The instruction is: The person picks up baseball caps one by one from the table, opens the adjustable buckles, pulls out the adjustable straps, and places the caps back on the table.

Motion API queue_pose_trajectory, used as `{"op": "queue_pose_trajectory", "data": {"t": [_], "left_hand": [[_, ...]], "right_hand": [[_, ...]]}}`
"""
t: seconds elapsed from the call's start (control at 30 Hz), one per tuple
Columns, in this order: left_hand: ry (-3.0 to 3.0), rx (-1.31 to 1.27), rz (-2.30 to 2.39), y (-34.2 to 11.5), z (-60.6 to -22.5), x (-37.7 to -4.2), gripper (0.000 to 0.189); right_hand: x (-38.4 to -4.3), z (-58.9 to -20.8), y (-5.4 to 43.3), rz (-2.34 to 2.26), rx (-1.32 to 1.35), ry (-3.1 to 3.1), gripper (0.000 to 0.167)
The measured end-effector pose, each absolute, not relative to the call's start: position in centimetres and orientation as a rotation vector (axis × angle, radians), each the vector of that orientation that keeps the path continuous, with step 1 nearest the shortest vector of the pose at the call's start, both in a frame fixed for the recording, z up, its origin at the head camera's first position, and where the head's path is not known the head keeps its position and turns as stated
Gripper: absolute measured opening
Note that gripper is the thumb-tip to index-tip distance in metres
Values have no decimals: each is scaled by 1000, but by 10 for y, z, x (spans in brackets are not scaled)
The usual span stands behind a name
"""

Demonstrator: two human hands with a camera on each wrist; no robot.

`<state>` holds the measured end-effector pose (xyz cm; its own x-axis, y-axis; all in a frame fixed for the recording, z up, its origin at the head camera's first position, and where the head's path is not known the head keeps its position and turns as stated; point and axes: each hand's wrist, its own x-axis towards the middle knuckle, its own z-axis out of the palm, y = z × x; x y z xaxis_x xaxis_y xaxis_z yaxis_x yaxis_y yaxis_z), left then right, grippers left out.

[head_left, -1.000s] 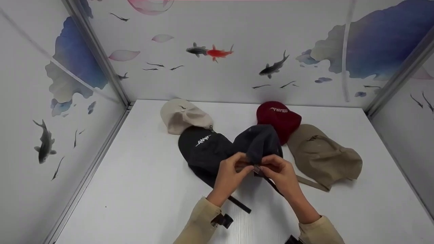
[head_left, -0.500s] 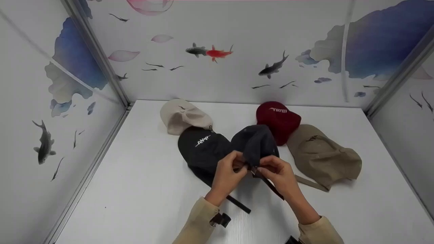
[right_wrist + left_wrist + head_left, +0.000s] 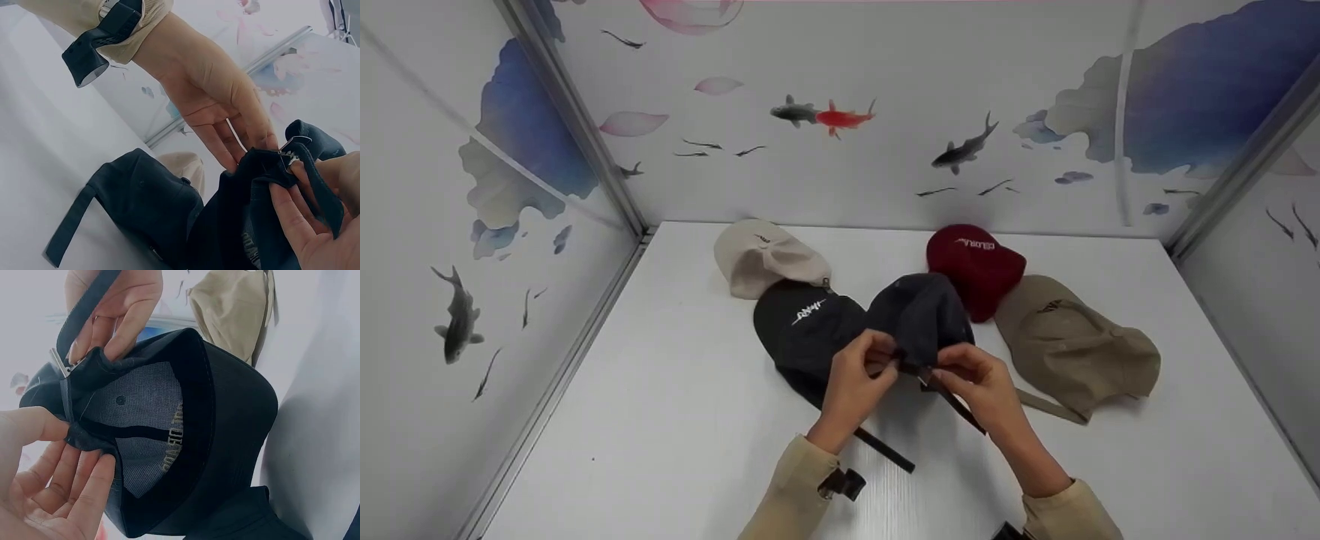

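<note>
A navy baseball cap (image 3: pixel 919 307) is held up by its back, with both hands at the rear opening. My left hand (image 3: pixel 859 375) pinches the left end of that opening, where the strap (image 3: pixel 66 402) joins the cap. On the other side my right hand (image 3: pixel 979 386) pinches the cap beside the metal buckle (image 3: pixel 61 363). The strap runs through the buckle, and its loose end (image 3: pixel 90 309) hangs past the right fingers. In the left wrist view the cap's inside shows, with its mesh lining (image 3: pixel 140 402) and brim (image 3: pixel 242 399).
A black cap (image 3: pixel 817 337) lies just left of the navy one, its undone strap (image 3: pixel 889 451) stretching forward. Behind it sits a cream cap (image 3: pixel 769 259). A dark red cap (image 3: pixel 975 266) and a khaki cap (image 3: pixel 1072 345) lie to the right. Printed panels (image 3: pixel 885 60) enclose the white table (image 3: pixel 660 420).
My left hand has drawn slightly left, away from the right hand, widening the gap at the buckle. The navy cap has shifted a little left with it. My right hand has hardly moved.
</note>
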<state>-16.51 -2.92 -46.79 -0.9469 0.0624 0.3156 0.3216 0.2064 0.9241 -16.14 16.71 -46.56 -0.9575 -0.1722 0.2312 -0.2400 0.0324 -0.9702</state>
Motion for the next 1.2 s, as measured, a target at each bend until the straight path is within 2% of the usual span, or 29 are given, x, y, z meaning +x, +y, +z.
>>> {"op": "queue_pose_trajectory", "data": {"t": [0.33,0.8,1.2], "left_hand": [[-2245,-353,-1929,-33,-466,-163,19],[-2283,-405,-2002,-30,-466,-160,32],[-2291,-493,-1965,-25,-468,-160,33]], "right_hand": [[-160,-462,165,2121,324,-2213,17],[-163,-467,163,2114,349,-2182,14],[-164,-467,162,2152,321,-2187,15]]}}
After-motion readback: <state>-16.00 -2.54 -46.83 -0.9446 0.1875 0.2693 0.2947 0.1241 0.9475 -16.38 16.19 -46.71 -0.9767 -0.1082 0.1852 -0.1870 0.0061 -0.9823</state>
